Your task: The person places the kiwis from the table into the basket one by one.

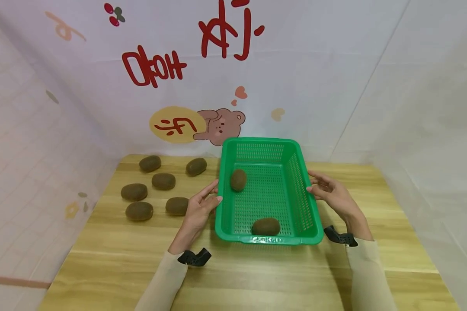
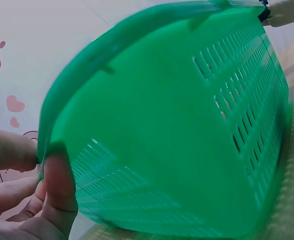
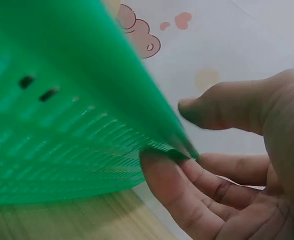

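Observation:
A green plastic basket (image 1: 258,239) with slotted walls is between my two hands, over the wooden table. Two brown kiwis are inside: one kiwi (image 1: 238,180) by the left wall, another kiwi (image 1: 266,226) against the near wall. My left hand (image 1: 200,207) pinches the basket's left rim, thumb on one side and fingers on the other, as the left wrist view shows. On the opposite side my right hand (image 1: 333,194) holds the right rim, its fingers (image 3: 162,175) tucked under the edge and the thumb beside it.
Several loose kiwis (image 1: 139,211) lie on the wooden table (image 1: 257,280) left of the basket. One kiwi (image 1: 177,206) is close beside my left hand. A white printed backdrop (image 1: 303,86) stands behind the table, with similar side walls.

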Available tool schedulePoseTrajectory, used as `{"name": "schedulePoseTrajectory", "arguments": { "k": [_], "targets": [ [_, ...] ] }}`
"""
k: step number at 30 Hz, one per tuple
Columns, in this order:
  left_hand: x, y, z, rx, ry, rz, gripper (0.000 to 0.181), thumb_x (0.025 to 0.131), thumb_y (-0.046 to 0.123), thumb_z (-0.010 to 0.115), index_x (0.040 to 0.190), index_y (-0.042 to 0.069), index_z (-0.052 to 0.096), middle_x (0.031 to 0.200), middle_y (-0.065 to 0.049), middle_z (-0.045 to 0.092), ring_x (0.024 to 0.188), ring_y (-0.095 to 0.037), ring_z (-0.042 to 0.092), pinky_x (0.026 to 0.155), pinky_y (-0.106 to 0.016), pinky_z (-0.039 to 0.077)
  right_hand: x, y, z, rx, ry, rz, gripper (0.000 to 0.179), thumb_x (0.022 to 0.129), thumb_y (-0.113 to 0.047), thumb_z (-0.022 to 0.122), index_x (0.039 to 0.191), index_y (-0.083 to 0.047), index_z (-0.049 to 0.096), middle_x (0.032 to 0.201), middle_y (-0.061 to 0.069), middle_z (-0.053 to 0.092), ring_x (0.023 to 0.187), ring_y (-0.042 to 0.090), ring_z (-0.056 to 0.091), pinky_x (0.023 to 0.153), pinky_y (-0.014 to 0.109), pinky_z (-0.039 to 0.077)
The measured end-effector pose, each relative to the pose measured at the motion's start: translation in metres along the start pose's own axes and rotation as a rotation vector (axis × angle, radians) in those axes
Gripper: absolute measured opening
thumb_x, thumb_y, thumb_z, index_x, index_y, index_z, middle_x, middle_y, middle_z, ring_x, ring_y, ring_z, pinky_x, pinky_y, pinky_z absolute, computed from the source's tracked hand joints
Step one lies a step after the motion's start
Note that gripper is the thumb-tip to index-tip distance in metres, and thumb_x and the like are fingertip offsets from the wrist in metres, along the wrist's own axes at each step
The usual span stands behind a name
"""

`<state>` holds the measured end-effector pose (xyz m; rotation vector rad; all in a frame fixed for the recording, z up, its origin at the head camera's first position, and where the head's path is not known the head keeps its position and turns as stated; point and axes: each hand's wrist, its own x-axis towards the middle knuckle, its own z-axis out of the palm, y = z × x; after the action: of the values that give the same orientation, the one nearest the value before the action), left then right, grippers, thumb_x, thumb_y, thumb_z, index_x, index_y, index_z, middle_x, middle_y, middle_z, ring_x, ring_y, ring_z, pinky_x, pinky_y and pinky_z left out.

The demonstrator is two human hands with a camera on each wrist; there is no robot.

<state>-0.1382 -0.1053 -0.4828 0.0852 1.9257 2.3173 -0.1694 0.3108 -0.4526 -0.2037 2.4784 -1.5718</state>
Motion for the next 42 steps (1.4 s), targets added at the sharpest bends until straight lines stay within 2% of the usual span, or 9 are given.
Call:
{"name": "schedulePoseTrajectory", "arguments": {
  "k": [9, 17, 21, 23, 27, 31, 35, 39, 42],
  "targets": [
    [0.003, 0.003, 0.000, 0.016, -0.001, -0.006, 0.058, 0.099, 0.002, 0.064, 0.154, 0.011, 0.048, 0.126, -0.009, 0.052, 0.071, -0.002, 0.052, 0.064, -0.022, 0.045, 0.002, 0.001, -0.001, 0.088, -0.004, 0.030, 0.069, 0.100, -0.030, 0.068, 0.160, -0.014, 0.037, 0.130, 0.005, 0.059, 0.108, 0.005, 0.066, 0.088, 0.024, 0.058],
    [-0.001, 0.011, -0.006, 0.142, 0.011, 0.002, 0.052, 0.097, 0.007, 0.070, 0.147, 0.010, 0.056, 0.127, -0.020, 0.056, 0.078, -0.008, 0.059, 0.068, -0.030, 0.053, 0.003, 0.004, 0.001, 0.112, -0.007, 0.036, 0.070, 0.100, -0.031, 0.068, 0.160, -0.013, 0.036, 0.128, 0.006, 0.057, 0.107, 0.007, 0.066, 0.088, 0.023, 0.057],
    [-0.003, 0.017, -0.011, 0.240, 0.013, 0.026, 0.050, 0.096, 0.013, 0.072, 0.144, 0.013, 0.058, 0.129, -0.023, 0.058, 0.089, -0.014, 0.064, 0.070, -0.037, 0.058, 0.003, 0.005, 0.002, 0.127, -0.017, 0.041, 0.070, 0.100, -0.032, 0.069, 0.160, -0.015, 0.037, 0.127, 0.009, 0.055, 0.107, 0.009, 0.066, 0.089, 0.025, 0.058],
    [-0.003, 0.019, -0.014, 0.289, 0.016, 0.054, 0.049, 0.096, 0.016, 0.073, 0.143, 0.013, 0.059, 0.130, -0.023, 0.059, 0.098, -0.018, 0.065, 0.072, -0.034, 0.058, 0.003, 0.005, 0.002, 0.119, -0.020, 0.049, 0.070, 0.100, -0.033, 0.068, 0.160, -0.017, 0.037, 0.128, 0.009, 0.054, 0.108, 0.010, 0.065, 0.090, 0.025, 0.058],
    [-0.002, 0.023, -0.023, 0.329, 0.016, 0.147, 0.047, 0.095, 0.015, 0.075, 0.139, 0.011, 0.062, 0.128, -0.025, 0.061, 0.110, -0.027, 0.063, 0.076, -0.026, 0.055, 0.000, 0.005, 0.002, 0.090, -0.017, 0.064, 0.070, 0.100, -0.036, 0.068, 0.161, -0.021, 0.036, 0.130, 0.008, 0.051, 0.112, 0.010, 0.063, 0.091, 0.024, 0.056],
    [-0.001, 0.027, -0.035, 0.347, 0.018, 0.224, 0.041, 0.095, 0.014, 0.075, 0.135, 0.010, 0.065, 0.124, -0.020, 0.064, 0.116, -0.032, 0.061, 0.086, -0.028, 0.056, -0.001, 0.006, 0.001, 0.092, -0.015, 0.067, 0.070, 0.100, -0.036, 0.067, 0.161, -0.021, 0.036, 0.130, 0.008, 0.050, 0.113, 0.011, 0.062, 0.091, 0.025, 0.056],
    [-0.002, 0.031, -0.049, 0.375, 0.030, 0.259, 0.039, 0.096, 0.013, 0.073, 0.134, 0.011, 0.066, 0.129, -0.015, 0.064, 0.118, -0.022, 0.061, 0.093, -0.028, 0.056, -0.001, 0.007, 0.001, 0.103, -0.017, 0.063, 0.070, 0.101, -0.035, 0.067, 0.161, -0.019, 0.035, 0.129, 0.008, 0.050, 0.113, 0.012, 0.062, 0.091, 0.025, 0.056],
    [-0.004, 0.034, -0.062, 0.370, 0.043, 0.280, 0.038, 0.095, 0.010, 0.074, 0.132, 0.005, 0.066, 0.134, -0.021, 0.061, 0.113, -0.008, 0.064, 0.095, -0.025, 0.056, -0.001, 0.007, 0.001, 0.104, -0.020, 0.063, 0.071, 0.100, -0.035, 0.068, 0.161, -0.019, 0.035, 0.127, 0.009, 0.051, 0.111, 0.012, 0.063, 0.091, 0.025, 0.056],
    [-0.004, 0.035, -0.073, 0.390, 0.056, 0.270, 0.038, 0.094, 0.013, 0.076, 0.131, 0.007, 0.067, 0.135, -0.022, 0.060, 0.116, -0.011, 0.065, 0.102, -0.029, 0.054, 0.000, 0.007, 0.001, 0.104, -0.023, 0.062, 0.071, 0.100, -0.035, 0.068, 0.161, -0.019, 0.035, 0.126, 0.009, 0.052, 0.109, 0.011, 0.064, 0.091, 0.026, 0.056]
  ]
}}
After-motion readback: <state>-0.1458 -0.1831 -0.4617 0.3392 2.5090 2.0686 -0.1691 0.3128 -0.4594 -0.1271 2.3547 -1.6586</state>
